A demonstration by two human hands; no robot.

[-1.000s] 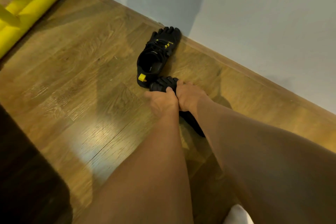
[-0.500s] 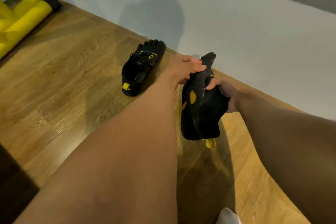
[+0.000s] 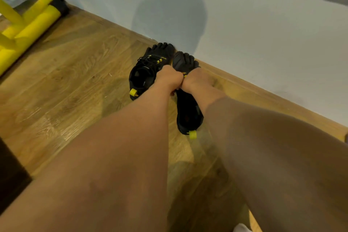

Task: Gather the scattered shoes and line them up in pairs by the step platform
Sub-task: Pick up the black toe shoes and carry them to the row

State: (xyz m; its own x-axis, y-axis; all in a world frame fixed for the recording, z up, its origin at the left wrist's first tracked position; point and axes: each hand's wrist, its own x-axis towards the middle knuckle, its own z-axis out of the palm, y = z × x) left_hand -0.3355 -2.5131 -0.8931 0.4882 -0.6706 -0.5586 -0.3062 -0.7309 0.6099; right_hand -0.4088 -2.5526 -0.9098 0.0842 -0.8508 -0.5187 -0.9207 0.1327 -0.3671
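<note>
Two black toe shoes with yellow heel tabs lie by the wall on the wooden floor. The left shoe (image 3: 148, 69) rests upright, toes at the skirting. The right shoe (image 3: 188, 115) sits beside it, toes also toward the wall, its heel tab nearer to me. My left hand (image 3: 168, 79) and my right hand (image 3: 195, 81) both grip the middle of the right shoe, knuckles touching. Whether its sole fully touches the floor is hidden by my hands.
A grey wall (image 3: 244, 43) with a wooden skirting runs diagonally behind the shoes. Yellow foam-padded equipment (image 3: 28, 28) lies at the upper left. A dark object (image 3: 9, 173) fills the lower left edge. Something white (image 3: 242, 229) shows at the bottom.
The right shoe was on the floor, then lifted sole-up in both hands; now it is turned upright and set down beside the left shoe, toes at the wall.
</note>
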